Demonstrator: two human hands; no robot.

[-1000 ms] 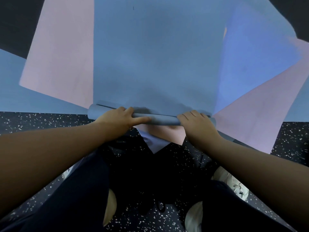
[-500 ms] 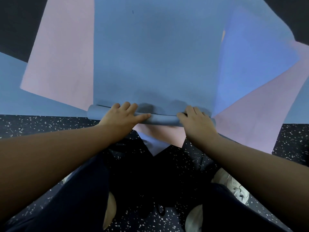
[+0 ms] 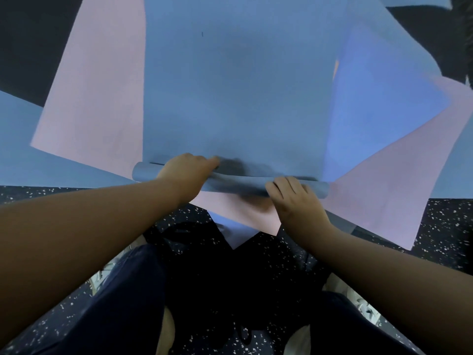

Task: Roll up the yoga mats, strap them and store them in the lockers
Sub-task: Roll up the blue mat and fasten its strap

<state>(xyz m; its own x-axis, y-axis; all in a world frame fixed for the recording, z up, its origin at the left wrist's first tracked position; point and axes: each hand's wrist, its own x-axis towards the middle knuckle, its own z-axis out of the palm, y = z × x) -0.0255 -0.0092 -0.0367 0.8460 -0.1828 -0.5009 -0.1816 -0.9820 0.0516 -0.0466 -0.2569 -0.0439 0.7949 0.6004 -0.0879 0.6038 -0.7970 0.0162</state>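
While both hands sit on the rolled end of the blue yoga mat (image 3: 240,98), the left hand (image 3: 185,172) lies over the roll (image 3: 230,184) near its left end, fingers curled forward across the top, their tips blurred and hard to read. The right hand (image 3: 294,198) rests on the roll close to its right end, fingers bent over the near side and pressing down; whether the thumb wraps beneath cannot be told. That roll is thin, lying crosswise just beyond the person's knees, and the unrolled length of the mat stretches away from it and is cut off by the upper frame edge. Beneath the blue mat, a pink mat (image 3: 94,98) shows to the left of it, and another pink mat (image 3: 384,185) lies angled to the right of the roll. A brighter blue mat (image 3: 378,106) lies right of the main mat. Everything rests on a dark speckled floor (image 3: 448,226).
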